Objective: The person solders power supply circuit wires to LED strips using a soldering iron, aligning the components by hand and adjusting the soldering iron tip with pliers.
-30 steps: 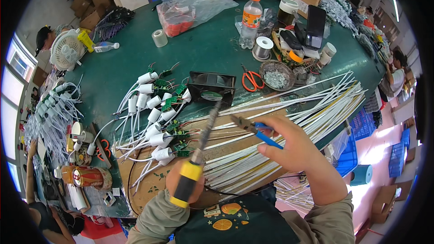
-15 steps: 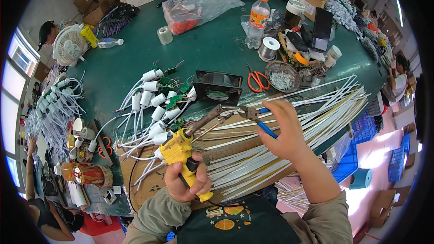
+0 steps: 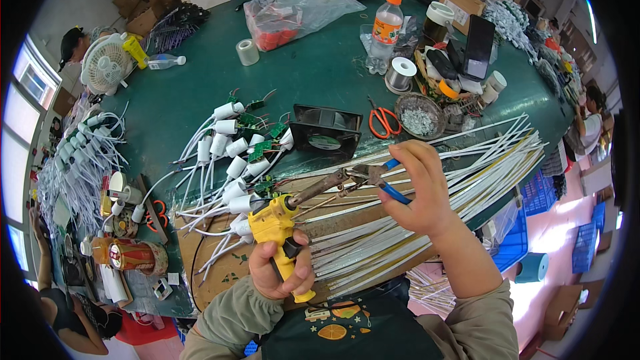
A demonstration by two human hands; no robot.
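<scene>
My left hand [image 3: 283,268] is closed around the grip of a yellow soldering gun [image 3: 272,221], a finger near its black trigger. Its discoloured metal barrel [image 3: 319,189] points up and to the right. Between the fingers and thumb of my right hand [image 3: 427,195] are pliers with blue handles [image 3: 396,193]. The plier jaws [image 3: 359,173] meet the front end of the barrel; whether they are clamped on it is too small to tell. Below both tools lie many thin white strips [image 3: 373,243]. White lamp holders with wires and green circuit boards [image 3: 235,148] are heaped left of the gun.
Beyond the tools stand a black fan [image 3: 325,130], orange-handled scissors [image 3: 383,122], a bowl of pale bits [image 3: 420,115], a solder spool [image 3: 401,75] and a bottle [image 3: 385,37]. A clear bag [image 3: 293,10] lies farther back. Other people work around the table.
The soldering gun has shifted slightly right, toward the pliers. The plier jaws have turned and dropped a little at the barrel's end. Both hands keep their holds.
</scene>
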